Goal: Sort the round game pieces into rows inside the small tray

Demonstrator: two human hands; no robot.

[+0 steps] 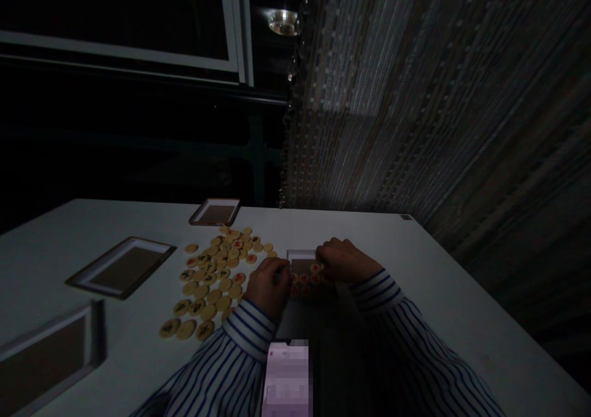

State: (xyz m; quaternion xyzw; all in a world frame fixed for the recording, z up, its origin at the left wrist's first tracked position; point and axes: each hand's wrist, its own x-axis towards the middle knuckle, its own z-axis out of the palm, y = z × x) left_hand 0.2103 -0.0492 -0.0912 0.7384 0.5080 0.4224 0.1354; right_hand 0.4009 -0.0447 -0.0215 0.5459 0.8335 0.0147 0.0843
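A small shallow box [303, 252] lies in front of me on the table, with several red-marked xiangqi pieces [303, 278] in its nearer part. At its left edge is my left hand [268, 286], thumb and forefinger curled together; whatever they grip cannot be made out. My right hand [347, 260] bends over the box's right side, its fingers closed and their tips hidden, next to the red-marked pieces. A loose spread of round wooden xiangqi pieces [213, 295] covers the table left of the box, some with black or red characters, others plain.
Three more shallow boxes or lids stand leftward: one at the back [191, 221], one at mid-left [168, 252], one at the near left [95, 331]. A pale pixelated object [287, 380] is at the near edge. Beyond the white table [425, 294] hangs a strand curtain [369, 127].
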